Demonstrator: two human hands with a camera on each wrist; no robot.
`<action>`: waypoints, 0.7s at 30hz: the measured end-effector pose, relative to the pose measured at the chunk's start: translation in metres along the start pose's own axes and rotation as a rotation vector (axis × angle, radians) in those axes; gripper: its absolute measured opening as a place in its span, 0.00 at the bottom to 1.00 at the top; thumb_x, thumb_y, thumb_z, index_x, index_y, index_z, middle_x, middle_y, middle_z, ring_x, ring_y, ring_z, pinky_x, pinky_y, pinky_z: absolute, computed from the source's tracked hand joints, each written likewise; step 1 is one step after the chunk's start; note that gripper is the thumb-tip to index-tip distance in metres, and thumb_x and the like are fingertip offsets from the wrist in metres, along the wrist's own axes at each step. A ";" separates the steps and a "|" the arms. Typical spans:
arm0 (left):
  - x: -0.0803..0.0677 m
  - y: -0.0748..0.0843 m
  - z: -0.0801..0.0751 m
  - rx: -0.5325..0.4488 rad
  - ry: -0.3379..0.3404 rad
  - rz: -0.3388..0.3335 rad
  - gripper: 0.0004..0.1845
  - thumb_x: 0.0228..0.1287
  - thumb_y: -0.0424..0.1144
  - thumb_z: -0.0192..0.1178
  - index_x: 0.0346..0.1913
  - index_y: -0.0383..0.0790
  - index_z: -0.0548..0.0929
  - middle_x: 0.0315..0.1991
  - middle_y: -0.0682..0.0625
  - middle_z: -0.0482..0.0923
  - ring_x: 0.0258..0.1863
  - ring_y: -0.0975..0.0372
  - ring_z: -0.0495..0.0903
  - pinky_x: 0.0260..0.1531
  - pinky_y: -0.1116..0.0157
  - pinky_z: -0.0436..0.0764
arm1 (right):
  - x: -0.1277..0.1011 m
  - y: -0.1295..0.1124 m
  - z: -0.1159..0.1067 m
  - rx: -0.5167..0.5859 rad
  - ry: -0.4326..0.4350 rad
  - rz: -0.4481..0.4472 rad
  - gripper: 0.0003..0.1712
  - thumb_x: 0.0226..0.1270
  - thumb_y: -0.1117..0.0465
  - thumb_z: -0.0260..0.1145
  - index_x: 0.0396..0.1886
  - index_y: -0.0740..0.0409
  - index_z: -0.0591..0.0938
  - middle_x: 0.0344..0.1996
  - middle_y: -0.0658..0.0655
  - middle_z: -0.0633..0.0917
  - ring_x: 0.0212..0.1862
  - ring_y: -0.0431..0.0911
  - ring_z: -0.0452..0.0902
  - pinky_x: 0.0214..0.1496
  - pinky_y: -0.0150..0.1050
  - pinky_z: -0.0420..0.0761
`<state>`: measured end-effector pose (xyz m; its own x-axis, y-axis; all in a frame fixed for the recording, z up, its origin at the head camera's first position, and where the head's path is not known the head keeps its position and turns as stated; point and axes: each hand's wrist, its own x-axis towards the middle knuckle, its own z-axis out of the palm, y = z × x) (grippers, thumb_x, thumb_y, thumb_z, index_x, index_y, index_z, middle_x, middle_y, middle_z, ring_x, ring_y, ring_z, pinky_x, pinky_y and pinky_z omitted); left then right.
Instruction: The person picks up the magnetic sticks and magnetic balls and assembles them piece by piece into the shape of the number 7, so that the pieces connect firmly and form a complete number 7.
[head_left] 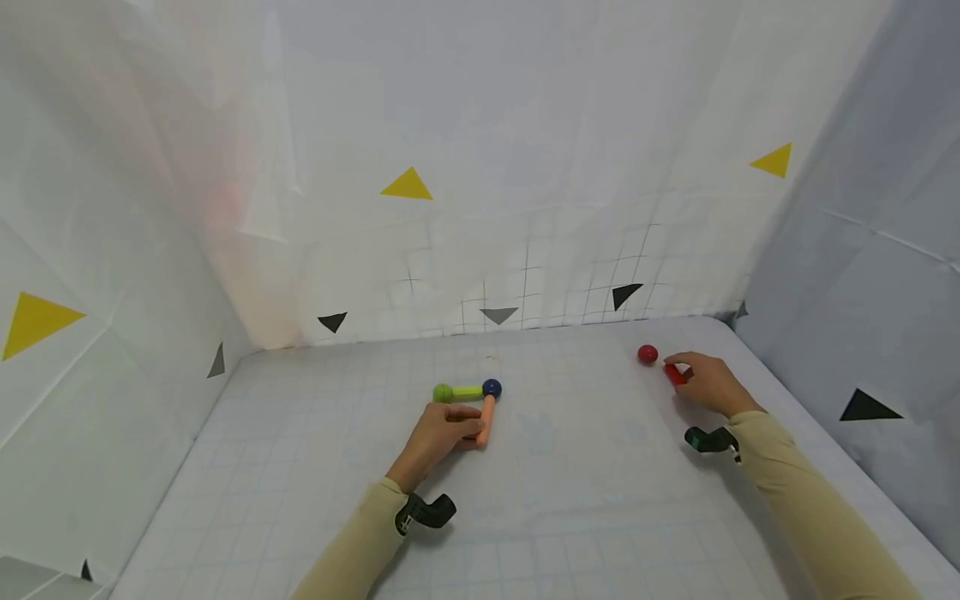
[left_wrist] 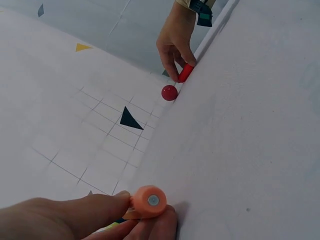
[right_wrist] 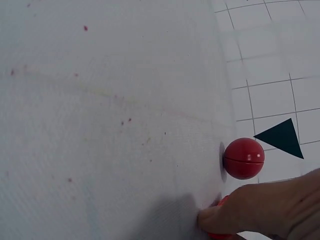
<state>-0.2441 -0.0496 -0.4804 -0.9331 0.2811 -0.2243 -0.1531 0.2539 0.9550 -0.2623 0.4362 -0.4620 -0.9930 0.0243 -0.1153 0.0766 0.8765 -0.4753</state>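
**Both hands down on rod pieces, red ball loose by the far right corner**

My left hand (head_left: 444,432) pinches the near end of a short orange plastic rod (head_left: 487,421), thumb and fingers curled round it; I judge the grip low so the far end stays seated on the dark blue ball (head_left: 492,387). A yellow-green rod (head_left: 467,391) runs left from that ball to a green ball (head_left: 442,392), making an L flat on the white gridded tabletop (head_left: 570,492), near its middle and toward the far edge.

My right hand (head_left: 708,383) has its fingers closed over a short red plastic rod (head_left: 675,374) by the far right corner, seemingly pressed against the surface. A glossy red ball (head_left: 647,354) sits just beside it, apart from the fingers; whether rod and ball touch I cannot tell.

Hard to read: right wrist view shows only a sliver of the red rod under the fingertips. Left wrist view gives just the orange rod's round end face; the blue and green pieces are nearly hidden behind my fingers
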 end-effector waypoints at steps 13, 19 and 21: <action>-0.001 -0.003 0.000 -0.011 -0.011 0.010 0.17 0.68 0.37 0.72 0.56 0.33 0.88 0.48 0.44 0.85 0.44 0.58 0.85 0.43 0.62 0.87 | -0.011 -0.005 0.001 0.106 0.034 0.022 0.37 0.64 0.59 0.77 0.67 0.73 0.74 0.53 0.73 0.81 0.54 0.67 0.76 0.53 0.60 0.82; -0.001 -0.003 -0.001 -0.014 -0.007 0.004 0.17 0.68 0.36 0.71 0.56 0.33 0.88 0.49 0.44 0.85 0.44 0.57 0.85 0.43 0.62 0.87 | -0.022 -0.020 0.003 0.175 0.083 0.013 0.36 0.65 0.54 0.78 0.65 0.69 0.77 0.53 0.71 0.81 0.54 0.65 0.76 0.52 0.57 0.82; -0.001 -0.003 -0.001 -0.015 -0.009 0.003 0.16 0.68 0.36 0.71 0.56 0.33 0.88 0.49 0.44 0.85 0.44 0.57 0.85 0.42 0.62 0.87 | -0.025 -0.026 0.006 0.188 0.104 -0.007 0.36 0.64 0.53 0.79 0.64 0.69 0.77 0.52 0.70 0.82 0.54 0.64 0.77 0.51 0.56 0.82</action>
<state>-0.2434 -0.0511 -0.4830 -0.9306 0.2901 -0.2233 -0.1556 0.2389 0.9585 -0.2388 0.4098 -0.4516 -0.9967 0.0765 -0.0257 0.0755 0.7717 -0.6315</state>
